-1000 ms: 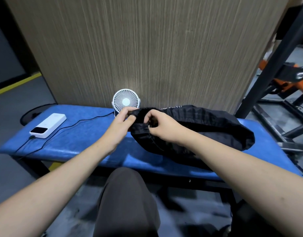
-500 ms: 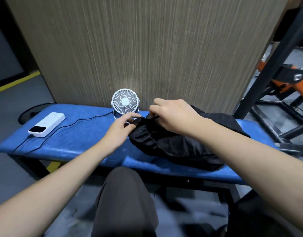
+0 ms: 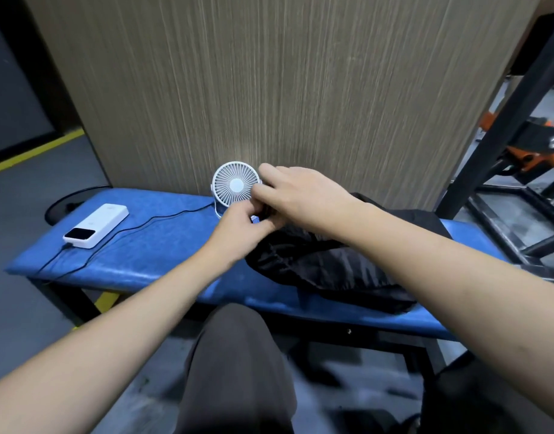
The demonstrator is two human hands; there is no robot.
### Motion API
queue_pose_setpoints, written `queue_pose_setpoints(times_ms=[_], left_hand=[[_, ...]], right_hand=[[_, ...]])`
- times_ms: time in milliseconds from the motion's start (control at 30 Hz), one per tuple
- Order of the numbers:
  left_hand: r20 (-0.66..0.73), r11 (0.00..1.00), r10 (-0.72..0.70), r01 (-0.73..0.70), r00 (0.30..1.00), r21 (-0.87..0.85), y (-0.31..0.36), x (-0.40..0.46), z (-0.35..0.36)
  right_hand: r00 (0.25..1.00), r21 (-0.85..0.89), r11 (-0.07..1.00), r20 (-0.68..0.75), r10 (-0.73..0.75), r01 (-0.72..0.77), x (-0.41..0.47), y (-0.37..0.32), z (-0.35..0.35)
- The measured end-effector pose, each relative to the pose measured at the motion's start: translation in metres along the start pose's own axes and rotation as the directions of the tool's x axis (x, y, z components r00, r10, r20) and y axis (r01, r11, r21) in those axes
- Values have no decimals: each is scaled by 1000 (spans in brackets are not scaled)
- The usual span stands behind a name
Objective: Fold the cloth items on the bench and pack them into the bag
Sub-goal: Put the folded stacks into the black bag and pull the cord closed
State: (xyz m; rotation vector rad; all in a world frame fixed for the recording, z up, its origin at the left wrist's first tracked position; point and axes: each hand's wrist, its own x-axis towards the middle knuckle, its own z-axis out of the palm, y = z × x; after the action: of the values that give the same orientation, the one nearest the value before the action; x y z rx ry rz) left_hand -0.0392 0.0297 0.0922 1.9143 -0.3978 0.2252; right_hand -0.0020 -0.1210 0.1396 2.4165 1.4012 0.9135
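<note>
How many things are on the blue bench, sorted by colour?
White: 2, the fan and the power bank
Black: 2, the bag and the cable
Total: 4

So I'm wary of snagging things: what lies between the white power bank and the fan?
In the head view, only the thin black cable crosses bare blue bench between power bank and fan.

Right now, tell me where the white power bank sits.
In the head view the white power bank lies on the left end of the blue bench, left of the small white fan, with a black cable running toward the fan.
</note>
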Motion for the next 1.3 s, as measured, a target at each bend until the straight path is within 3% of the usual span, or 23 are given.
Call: queue_pose_setpoints(times_ms=[100,200,300,433,533,600,700,767,833,1000,1167,1233,1300], left_hand=[[14,965,-56,58,998,-254,-5,2,-18],[32,863,-96,99,995,-495,-10,-2,-36],[75,746,-82,111,994,-656,-17,-4,-48],[50,605,-85,91,995,-791,-29,-10,-64],[-14,605,-146,78,989,-792,-40,-16,-72],[-95,706,-239,106,966,-700,-51,-21,-72],[-287,826,-404,211,869,-524,-70,-27,-72],[-396,855,-486,328,780,-403,-84,-28,-73],[-445,855,-516,412,732,-314,-100,-30,-74],[-551,805,-534,585,641,-99,-146,-42,-93],[-361,679,-498,613,788,403,-162,-51,-101],[-157,607,-511,484,845,631,-160,-49,-97],[88,596,-505,272,859,756,-152,-46,-90]], right_hand=[[961,286,918,55,272,-276,-7,0,8],[840,504,673,281,465,-541,-15,-3,15],[763,549,531,481,431,-646,-24,-7,25],[664,414,600,694,278,-685,-40,-16,34],[644,478,486,720,260,-731,-46,-18,37],[633,472,496,741,225,-729,-45,-19,35],[601,269,769,778,181,-580,-44,-25,35],[678,173,884,709,195,-435,-45,-29,39],[749,154,909,627,214,-388,-45,-26,41],[743,176,882,623,244,-437,-50,-13,35],[748,180,871,607,268,-457,-52,-8,35],[747,179,866,604,277,-467,-51,-7,35],[745,178,861,602,288,-476,-50,-6,36]])
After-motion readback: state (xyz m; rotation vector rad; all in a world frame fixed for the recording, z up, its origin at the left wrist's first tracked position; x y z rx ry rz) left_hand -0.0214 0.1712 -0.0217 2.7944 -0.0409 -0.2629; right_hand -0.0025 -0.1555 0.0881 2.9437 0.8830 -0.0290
